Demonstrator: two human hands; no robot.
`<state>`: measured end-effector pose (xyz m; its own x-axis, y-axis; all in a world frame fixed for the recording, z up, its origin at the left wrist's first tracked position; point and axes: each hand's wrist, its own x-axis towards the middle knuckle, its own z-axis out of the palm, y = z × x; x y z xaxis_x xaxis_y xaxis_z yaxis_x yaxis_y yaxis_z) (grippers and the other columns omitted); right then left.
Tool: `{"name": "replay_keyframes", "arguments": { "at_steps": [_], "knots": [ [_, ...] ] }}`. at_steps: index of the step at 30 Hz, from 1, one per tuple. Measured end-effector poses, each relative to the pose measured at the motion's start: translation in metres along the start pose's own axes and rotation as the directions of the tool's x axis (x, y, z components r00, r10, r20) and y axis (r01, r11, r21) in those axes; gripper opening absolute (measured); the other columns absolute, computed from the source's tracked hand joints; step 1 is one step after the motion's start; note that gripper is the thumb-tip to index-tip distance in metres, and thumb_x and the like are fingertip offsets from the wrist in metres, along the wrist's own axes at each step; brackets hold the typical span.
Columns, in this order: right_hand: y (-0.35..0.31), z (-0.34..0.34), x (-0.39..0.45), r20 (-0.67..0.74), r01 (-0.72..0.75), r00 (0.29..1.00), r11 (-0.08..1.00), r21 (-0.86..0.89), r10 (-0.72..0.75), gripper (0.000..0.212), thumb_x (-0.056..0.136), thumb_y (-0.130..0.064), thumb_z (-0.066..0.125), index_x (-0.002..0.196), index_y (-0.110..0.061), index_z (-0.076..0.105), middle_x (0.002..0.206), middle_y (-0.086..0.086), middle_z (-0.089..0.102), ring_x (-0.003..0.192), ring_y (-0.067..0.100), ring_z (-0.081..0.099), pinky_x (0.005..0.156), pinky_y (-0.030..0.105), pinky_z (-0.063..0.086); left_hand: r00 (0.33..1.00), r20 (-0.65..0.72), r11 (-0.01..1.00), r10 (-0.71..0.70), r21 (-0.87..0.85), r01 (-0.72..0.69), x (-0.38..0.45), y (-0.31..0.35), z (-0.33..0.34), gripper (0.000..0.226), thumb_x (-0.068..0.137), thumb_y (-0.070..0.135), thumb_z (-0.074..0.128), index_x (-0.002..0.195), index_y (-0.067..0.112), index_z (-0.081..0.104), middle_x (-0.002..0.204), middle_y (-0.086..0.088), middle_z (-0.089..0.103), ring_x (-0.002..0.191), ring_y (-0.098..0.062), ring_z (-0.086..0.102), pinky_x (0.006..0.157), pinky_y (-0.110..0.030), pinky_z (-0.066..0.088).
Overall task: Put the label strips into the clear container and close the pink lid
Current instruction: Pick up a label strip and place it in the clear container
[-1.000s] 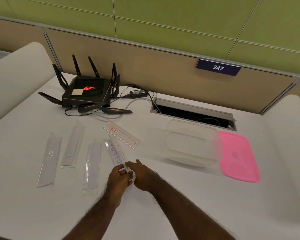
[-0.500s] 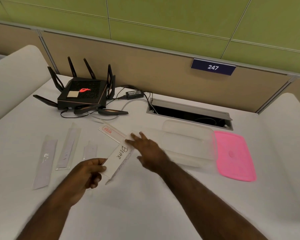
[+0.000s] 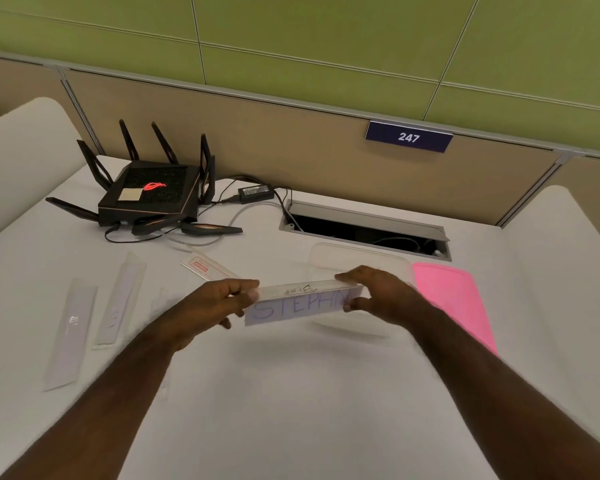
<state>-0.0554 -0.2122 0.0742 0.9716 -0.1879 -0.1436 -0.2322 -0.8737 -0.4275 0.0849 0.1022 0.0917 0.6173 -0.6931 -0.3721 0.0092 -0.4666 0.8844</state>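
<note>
Both hands hold a stack of label strips (image 3: 300, 303) level above the table; the front one shows handwritten letters. My left hand (image 3: 219, 303) pinches the left end, my right hand (image 3: 378, 292) the right end. The clear container (image 3: 357, 258) stands open just behind the strips, partly hidden by my right hand. The pink lid (image 3: 454, 299) lies flat to its right. On the table to the left lie two grey strips (image 3: 71, 327) (image 3: 120, 303), a third strip (image 3: 165, 299) mostly behind my left arm, and a red-marked strip (image 3: 205, 266).
A black router (image 3: 149, 195) with antennas and cables sits at the back left, a power adapter (image 3: 255, 194) beside it. An open cable slot (image 3: 364, 228) runs along the back behind the container. White padded dividers flank the desk.
The strips went from the table into my left hand, then up between both hands, turned level in front of the container. My right hand moved onto their right end.
</note>
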Motion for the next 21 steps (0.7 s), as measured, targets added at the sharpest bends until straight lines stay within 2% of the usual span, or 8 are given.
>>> {"name": "replay_keyframes", "arguments": {
  "at_steps": [2, 4, 6, 9, 12, 16, 21],
  "knots": [
    [0.017, -0.013, -0.007, 0.007, -0.064, 0.998, 0.997, 0.037, 0.064, 0.060, 0.077, -0.045, 0.075, 0.133, -0.037, 0.054, 0.136, -0.011, 0.057, 0.122, 0.013, 0.051, 0.097, 0.030, 0.040, 0.997, -0.010, 0.973, 0.075, 0.218, -0.071, 0.019, 0.011, 0.014, 0.058, 0.075, 0.052, 0.073, 0.127, 0.039, 0.053, 0.112, 0.016, 0.064, 0.093, -0.006, 0.063, 0.064, -0.014, 0.050],
    [0.033, -0.026, -0.013, 0.004, -0.113, 0.994, 0.993, 0.035, 0.113, 0.058, 0.077, -0.049, 0.073, 0.131, -0.039, 0.055, 0.136, -0.011, 0.057, 0.121, 0.014, 0.052, 0.097, 0.032, 0.042, 0.983, -0.051, 0.907, 0.174, 0.397, -0.140, 0.043, 0.018, 0.029, 0.060, 0.075, 0.046, 0.075, 0.130, 0.035, 0.054, 0.118, 0.011, 0.059, 0.094, -0.005, 0.061, 0.065, -0.012, 0.046],
    [0.047, -0.036, -0.019, -0.011, -0.159, 0.987, 0.987, 0.007, 0.159, 0.057, 0.077, -0.053, 0.072, 0.130, -0.040, 0.055, 0.135, -0.010, 0.059, 0.118, 0.015, 0.054, 0.096, 0.035, 0.044, 0.969, -0.055, 0.858, 0.242, 0.479, -0.187, 0.064, 0.025, 0.043, 0.055, 0.078, 0.044, 0.073, 0.129, 0.030, 0.056, 0.123, 0.006, 0.059, 0.097, -0.010, 0.060, 0.072, -0.017, 0.048],
    [0.066, -0.043, -0.027, -0.046, -0.219, 0.975, 0.975, -0.030, 0.218, 0.057, 0.076, -0.056, 0.071, 0.129, -0.040, 0.056, 0.134, -0.009, 0.059, 0.120, 0.017, 0.052, 0.099, 0.040, 0.044, 0.956, -0.013, 0.759, 0.293, 0.612, -0.224, 0.091, 0.035, 0.060, 0.052, 0.080, 0.046, 0.070, 0.128, 0.029, 0.059, 0.128, 0.003, 0.054, 0.111, -0.018, 0.052, 0.090, -0.035, 0.048],
    [0.080, -0.039, -0.030, -0.106, -0.256, 0.963, 0.963, -0.085, 0.247, 0.057, 0.076, -0.056, 0.071, 0.128, -0.037, 0.058, 0.134, -0.009, 0.058, 0.123, 0.017, 0.047, 0.099, 0.041, 0.039, 0.942, -0.003, 0.638, 0.335, 0.737, -0.225, 0.110, 0.045, 0.076, 0.050, 0.081, 0.050, 0.066, 0.126, 0.031, 0.060, 0.125, 0.004, 0.054, 0.115, -0.020, 0.047, 0.089, -0.037, 0.045],
    [0.088, -0.022, -0.031, -0.185, -0.329, 0.939, 0.915, -0.235, 0.290, 0.058, 0.073, -0.059, 0.071, 0.125, -0.037, 0.060, 0.132, -0.006, 0.060, 0.126, 0.022, 0.044, 0.094, 0.040, 0.031, 0.932, 0.031, 0.388, 0.361, 0.904, -0.181, 0.133, 0.046, 0.098, 0.048, 0.082, 0.056, 0.059, 0.122, 0.031, 0.061, 0.125, 0.004, 0.057, 0.114, -0.022, 0.047, 0.092, -0.039, 0.035],
    [0.093, -0.002, -0.023, -0.225, -0.336, 0.937, 0.867, -0.369, 0.268, 0.055, 0.068, -0.060, 0.074, 0.115, -0.032, 0.065, 0.110, 0.005, 0.068, 0.109, 0.025, 0.052, 0.087, 0.039, 0.032, 0.938, 0.083, 0.096, 0.337, 0.988, -0.122, 0.152, 0.039, 0.114, 0.047, 0.082, 0.059, 0.057, 0.114, 0.027, 0.066, 0.117, 0.002, 0.063, 0.109, -0.024, 0.050, 0.092, -0.041, 0.030]
  ]
}}
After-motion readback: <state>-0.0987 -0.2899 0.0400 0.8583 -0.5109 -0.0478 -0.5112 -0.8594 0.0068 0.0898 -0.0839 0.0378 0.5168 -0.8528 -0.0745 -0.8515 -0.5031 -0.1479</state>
